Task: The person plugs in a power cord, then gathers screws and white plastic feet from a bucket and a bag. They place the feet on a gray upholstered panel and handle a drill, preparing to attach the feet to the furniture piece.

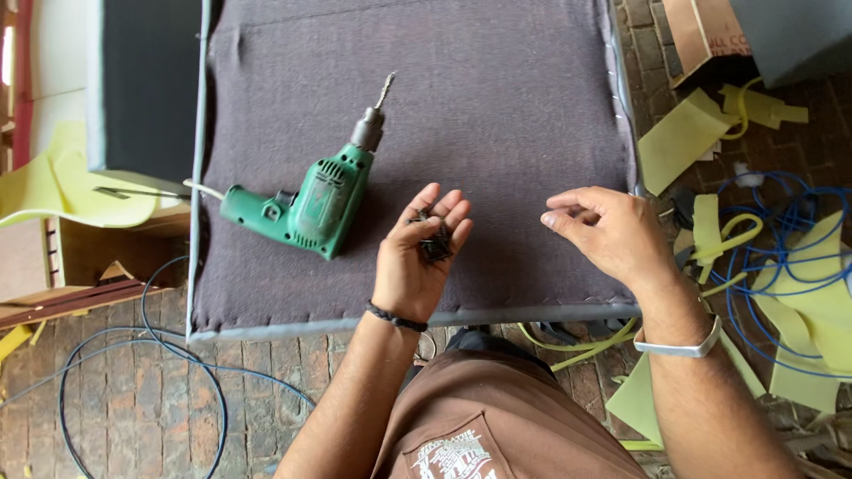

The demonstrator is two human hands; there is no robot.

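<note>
My left hand (415,257) is palm up over a dark grey fabric-covered panel (497,106), cupping a small heap of black screws (435,239). To the right of it, my right hand (603,229) hovers over the panel's near right part with thumb and fingertips pinched together; whether a screw sits between them is too small to tell. Left of my left hand a green electric drill (311,200) lies on the fabric, its bit pointing away toward the upper right.
The panel's near edge (355,324) runs just in front of me. Yellow foam scraps (683,133) and a coiled blue cable (781,257) litter the brick floor at right. Another blue cable (133,355) loops at left, beside wooden pieces and a dark cushion (146,80).
</note>
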